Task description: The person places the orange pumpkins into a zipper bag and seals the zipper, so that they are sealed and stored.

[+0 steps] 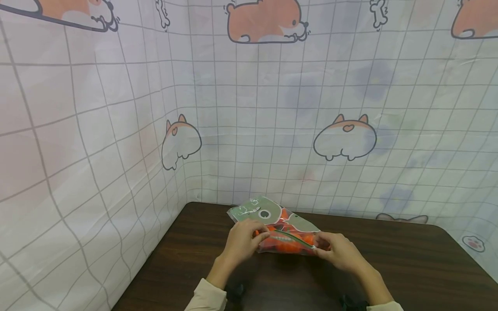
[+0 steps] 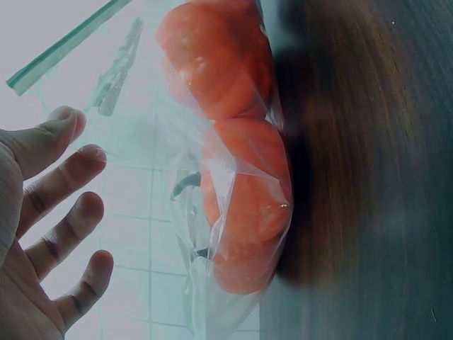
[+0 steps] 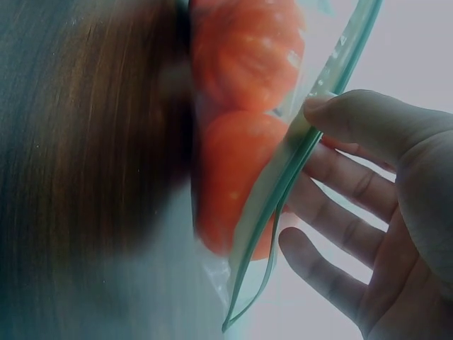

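A clear zip bag (image 1: pixel 297 223) with a green printed front and a green zip strip stands on the table. Through its film show several orange pumpkins (image 2: pixel 244 184), ribbed, some with dark stems. At the bag's left upper edge, my left hand (image 1: pixel 244 238) pinches the thin film between thumb and index finger, its other fingers spread. My right hand (image 1: pixel 340 249) pinches the other end of the green zip strip (image 3: pixel 283 180), thumb in front and fingers behind. In the right wrist view the strip's two edges part in a narrow loop below the thumb.
The dark wooden table (image 1: pixel 186 259) ends at a white gridded cloth (image 1: pixel 268 142) with dog drawings, which hangs behind it and along the left side. The bag lies close to the table's back edge.
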Action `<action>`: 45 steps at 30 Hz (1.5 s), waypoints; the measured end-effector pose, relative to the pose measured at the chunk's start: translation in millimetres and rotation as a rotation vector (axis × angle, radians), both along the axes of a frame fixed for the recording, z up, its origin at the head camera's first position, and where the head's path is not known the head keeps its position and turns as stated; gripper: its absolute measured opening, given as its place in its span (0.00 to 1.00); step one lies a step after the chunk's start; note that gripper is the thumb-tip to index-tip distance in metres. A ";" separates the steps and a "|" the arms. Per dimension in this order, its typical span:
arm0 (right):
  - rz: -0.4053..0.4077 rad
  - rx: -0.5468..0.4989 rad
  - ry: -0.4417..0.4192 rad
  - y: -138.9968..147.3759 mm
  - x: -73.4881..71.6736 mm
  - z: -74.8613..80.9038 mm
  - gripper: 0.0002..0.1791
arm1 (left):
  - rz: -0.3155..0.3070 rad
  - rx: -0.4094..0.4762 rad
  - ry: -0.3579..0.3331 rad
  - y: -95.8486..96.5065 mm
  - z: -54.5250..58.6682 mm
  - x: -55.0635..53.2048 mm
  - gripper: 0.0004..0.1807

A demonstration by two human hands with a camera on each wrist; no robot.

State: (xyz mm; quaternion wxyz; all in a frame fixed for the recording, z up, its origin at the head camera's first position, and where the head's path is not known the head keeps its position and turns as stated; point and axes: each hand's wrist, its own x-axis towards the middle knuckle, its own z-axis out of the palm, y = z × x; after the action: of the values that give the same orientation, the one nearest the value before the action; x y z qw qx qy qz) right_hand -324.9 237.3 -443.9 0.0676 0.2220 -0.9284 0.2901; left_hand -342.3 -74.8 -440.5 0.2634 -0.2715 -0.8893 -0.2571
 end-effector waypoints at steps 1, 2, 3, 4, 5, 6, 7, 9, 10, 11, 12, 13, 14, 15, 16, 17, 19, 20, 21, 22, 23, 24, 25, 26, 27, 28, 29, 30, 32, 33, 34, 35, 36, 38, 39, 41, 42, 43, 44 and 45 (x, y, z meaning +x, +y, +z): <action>-0.003 0.000 0.001 0.3 0.0 -0.1 0.08 | 0.002 -0.001 -0.001 0.0 0.3 0.3 0.05; -0.006 0.000 0.001 0.7 -0.1 -0.2 0.08 | 0.002 -0.001 0.001 -0.1 0.7 0.6 0.05; -0.008 -0.001 0.002 0.9 0.0 -0.1 0.07 | 0.002 -0.001 0.003 -0.2 0.9 0.8 0.05; -0.009 -0.001 0.000 1.2 -0.1 -0.3 0.07 | 0.002 0.000 0.004 -0.3 1.2 0.9 0.05; -0.011 -0.002 0.000 1.5 -0.1 -0.3 0.07 | 0.001 0.002 0.006 -0.5 1.4 0.9 0.04; -0.010 -0.004 -0.001 1.8 -0.2 -0.4 0.07 | 0.000 0.004 0.007 -0.7 1.4 0.7 0.04; -0.009 -0.005 -0.001 2.0 -0.2 -0.5 0.07 | 0.000 0.006 0.007 -0.9 1.6 0.6 0.04; -0.008 -0.010 -0.003 2.3 -0.6 -0.9 0.07 | 0.002 0.010 0.007 -1.4 1.4 0.1 0.04; -0.006 -0.009 -0.001 2.6 -1.0 -1.2 0.07 | 0.004 0.011 0.008 -1.7 1.2 -0.3 0.04; -0.004 -0.009 0.001 2.7 -1.2 -1.2 0.07 | 0.006 0.011 0.009 -1.9 1.1 -0.6 0.04; -0.001 -0.009 0.004 3.0 -1.4 -1.3 0.06 | 0.008 0.011 0.008 -2.1 1.0 -0.9 0.04; -0.003 -0.012 0.004 2.9 -1.5 -1.4 0.06 | 0.010 0.013 0.005 -2.4 1.0 -1.2 0.04; 0.000 -0.013 0.005 3.2 -1.9 -1.5 0.06 | 0.012 0.013 0.003 -2.6 1.0 -1.5 0.04; -0.001 -0.016 0.004 3.2 -1.7 -1.4 0.06 | 0.012 0.014 0.001 -2.9 0.8 -2.0 0.04; 0.005 -0.014 0.006 3.5 -2.0 -1.4 0.06 | 0.014 0.014 -0.001 -3.2 0.7 -2.3 0.04; 0.006 -0.017 0.006 3.6 -1.9 -1.2 0.06 | 0.014 0.014 -0.003 -3.5 0.5 -2.6 0.04; 0.008 -0.020 0.003 4.0 -2.1 -1.3 0.06 | 0.015 0.017 -0.005 -4.1 0.5 -2.7 0.04; 0.013 -0.018 0.006 4.4 -2.4 -1.4 0.06 | 0.015 0.018 -0.005 -4.4 0.5 -2.7 0.04; 0.014 -0.017 0.007 4.6 -2.4 -1.4 0.06 | 0.014 0.020 -0.003 -4.7 0.5 -2.8 0.04; 0.017 -0.014 0.011 5.1 -2.7 -1.8 0.06 | 0.014 0.021 -0.004 -4.9 0.7 -2.6 0.04; 0.017 -0.013 0.013 5.3 -2.8 -1.9 0.06 | 0.012 0.023 -0.003 -5.1 0.9 -2.5 0.04; 0.017 -0.012 0.015 5.6 -3.0 -2.2 0.06 | 0.011 0.026 -0.005 -5.3 1.2 -2.2 0.04; 0.014 -0.011 0.017 5.9 -3.0 -2.5 0.07 | 0.011 0.028 -0.011 -5.4 1.4 -2.2 0.04; 0.012 -0.007 0.018 6.4 -3.2 -2.8 0.07 | 0.009 0.030 -0.014 -5.5 1.7 -2.1 0.04; 0.010 -0.005 0.018 6.7 -3.2 -2.9 0.07 | 0.008 0.033 -0.016 -5.7 1.8 -2.2 0.04; 0.008 -0.004 0.018 7.1 -3.3 -3.1 0.07 | 0.009 0.034 -0.019 -5.9 2.1 -2.1 0.04; 0.006 -0.003 0.018 7.3 -3.3 -2.9 0.07 | 0.008 0.035 -0.019 -6.0 2.2 -2.2 0.04; 0.004 -0.002 0.017 7.6 -3.3 -3.0 0.07 | 0.009 0.037 -0.018 -6.1 2.2 -2.3 0.04; 0.003 0.000 0.016 8.3 -3.3 -3.0 0.07 | 0.007 0.040 -0.014 -6.4 2.3 -2.3 0.04; 0.003 0.001 0.017 8.4 -3.3 -2.9 0.07 | 0.009 0.039 -0.011 -6.5 2.3 -2.6 0.04; 0.003 0.000 0.017 8.6 -3.3 -2.9 0.07 | 0.010 0.039 -0.008 -6.6 2.2 -2.6 0.04; 0.004 0.002 0.019 8.8 -3.4 -2.8 0.07 | 0.011 0.040 -0.009 -6.7 2.4 -2.4 0.04; 0.004 0.003 0.020 9.0 -3.3 -2.9 0.07 | 0.013 0.039 -0.008 -6.9 2.3 -2.4 0.04; -0.002 0.008 0.027 9.3 -3.4 -2.7 0.07 | 0.017 0.038 -0.012 -7.2 2.6 -2.1 0.04; -0.004 0.011 0.030 9.5 -3.3 -2.6 0.07 | 0.019 0.036 -0.012 -7.4 2.6 -2.2 0.04; -0.014 0.017 0.038 9.8 -3.3 -2.4 0.07 | 0.023 0.036 -0.014 -7.9 2.7 -2.3 0.04; -0.023 0.020 0.039 10.0 -3.2 -2.2 0.07 | 0.024 0.037 -0.011 -8.1 2.6 -2.7 0.04; -0.032 0.024 0.040 10.1 -3.4 -2.0 0.08 | 0.025 0.039 -0.012 -8.4 2.6 -2.8 0.04; -0.039 0.025 0.038 10.2 -3.3 -1.7 0.08 | 0.027 0.041 -0.012 -8.7 2.5 -3.2 0.04; -0.047 0.027 0.036 10.4 -3.4 -1.6 0.08 | 0.028 0.044 -0.010 -9.1 2.2 -3.8 0.04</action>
State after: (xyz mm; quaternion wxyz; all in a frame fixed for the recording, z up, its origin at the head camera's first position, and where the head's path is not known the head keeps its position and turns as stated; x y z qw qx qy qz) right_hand -328.3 247.7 -445.5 0.0883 0.2062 -0.9358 0.2719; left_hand -346.1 -83.8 -438.3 0.2684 -0.2518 -0.8885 -0.2741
